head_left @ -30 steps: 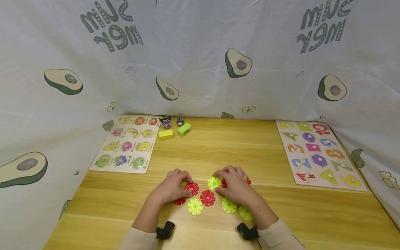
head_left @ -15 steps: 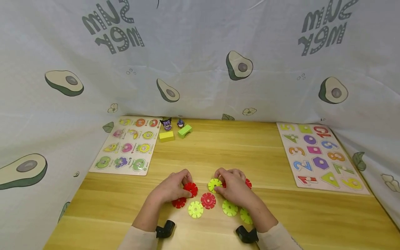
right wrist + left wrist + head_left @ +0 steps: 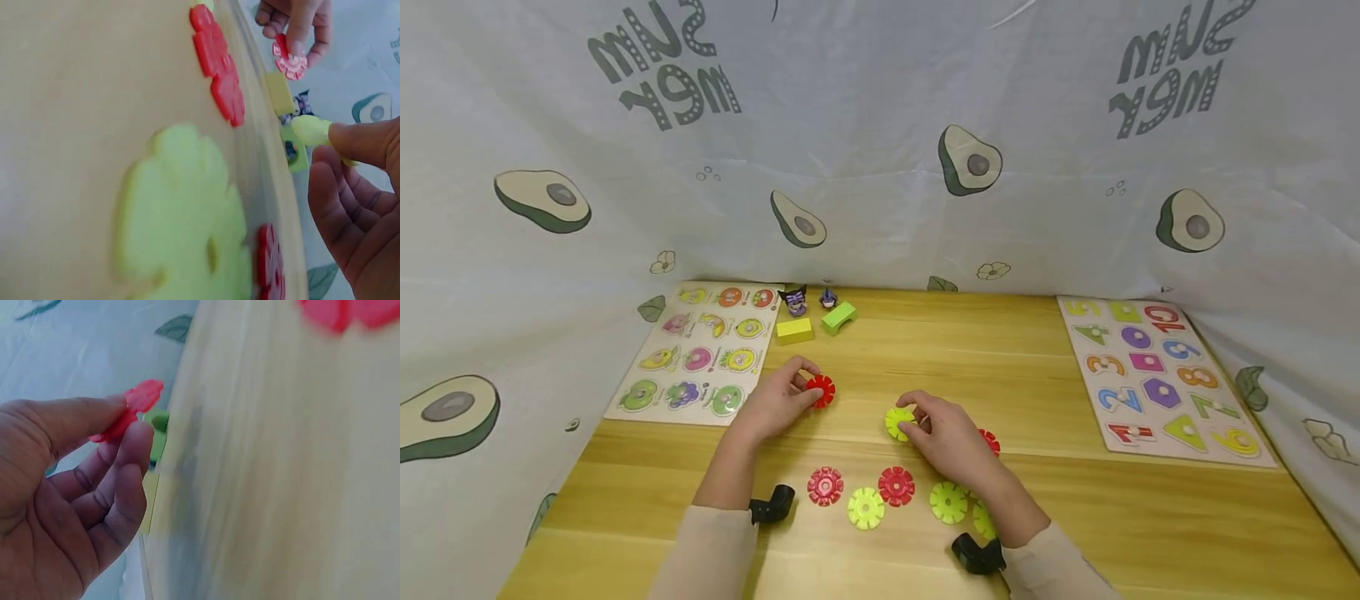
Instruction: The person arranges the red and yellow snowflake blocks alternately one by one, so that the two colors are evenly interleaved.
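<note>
My left hand (image 3: 777,400) pinches a red notched interlocking disc (image 3: 822,392) between thumb and fingers. In the left wrist view that disc (image 3: 145,395) is tilted nearly edge-on, raised off the table. A yellow-green notched disc (image 3: 898,422) is pinched by my right hand (image 3: 951,433), also raised in the right wrist view. Nearer me lie a red disc (image 3: 825,487), a yellow-green disc (image 3: 866,508) and another red disc (image 3: 896,486). Two more yellow-green discs lie by the right forearm, one (image 3: 983,520) partly covered. A further red disc (image 3: 990,440) shows behind the right hand.
A fruit puzzle board (image 3: 696,354) lies at the left, a number and shape board (image 3: 1165,379) at the right. Toward the back stand a yellow block (image 3: 795,332), a green arch block (image 3: 838,317) and two small purple figures. A printed cloth (image 3: 880,167) hangs behind the table.
My left hand has carried the red disc up, away and to the left. My right hand has lifted the yellow-green disc and shifted slightly left. The other discs stay on the table.
</note>
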`<state>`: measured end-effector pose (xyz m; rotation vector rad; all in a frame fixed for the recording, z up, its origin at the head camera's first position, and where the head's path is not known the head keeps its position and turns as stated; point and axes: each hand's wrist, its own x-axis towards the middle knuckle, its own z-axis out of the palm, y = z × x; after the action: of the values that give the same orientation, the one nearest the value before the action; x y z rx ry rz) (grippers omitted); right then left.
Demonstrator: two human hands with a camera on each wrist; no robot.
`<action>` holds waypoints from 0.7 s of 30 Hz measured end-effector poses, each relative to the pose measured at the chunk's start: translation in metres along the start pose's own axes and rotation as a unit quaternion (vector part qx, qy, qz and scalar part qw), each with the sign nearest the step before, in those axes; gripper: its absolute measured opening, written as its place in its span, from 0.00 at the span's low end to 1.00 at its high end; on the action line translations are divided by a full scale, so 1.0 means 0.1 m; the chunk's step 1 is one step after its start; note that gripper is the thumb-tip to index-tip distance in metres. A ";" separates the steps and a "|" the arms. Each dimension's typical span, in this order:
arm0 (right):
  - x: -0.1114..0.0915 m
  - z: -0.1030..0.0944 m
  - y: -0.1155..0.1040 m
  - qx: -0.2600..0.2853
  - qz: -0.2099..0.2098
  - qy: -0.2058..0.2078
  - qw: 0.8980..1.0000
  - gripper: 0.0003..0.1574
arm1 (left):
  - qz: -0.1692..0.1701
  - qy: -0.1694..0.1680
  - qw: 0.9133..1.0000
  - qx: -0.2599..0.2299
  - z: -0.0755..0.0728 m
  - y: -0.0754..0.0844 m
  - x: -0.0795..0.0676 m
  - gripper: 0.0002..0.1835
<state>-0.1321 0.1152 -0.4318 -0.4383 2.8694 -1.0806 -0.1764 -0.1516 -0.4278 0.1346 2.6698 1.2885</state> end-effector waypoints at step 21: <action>0.62 0.52 -0.47 0.121 0.026 -0.061 0.990 0.18 | -0.050 0.067 0.992 0.098 -0.26 -0.35 0.24 0.16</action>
<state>-0.1723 0.0308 -0.4371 -0.3984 2.5869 -1.3205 -0.2054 -0.1895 -0.4421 -0.0639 2.8717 1.0389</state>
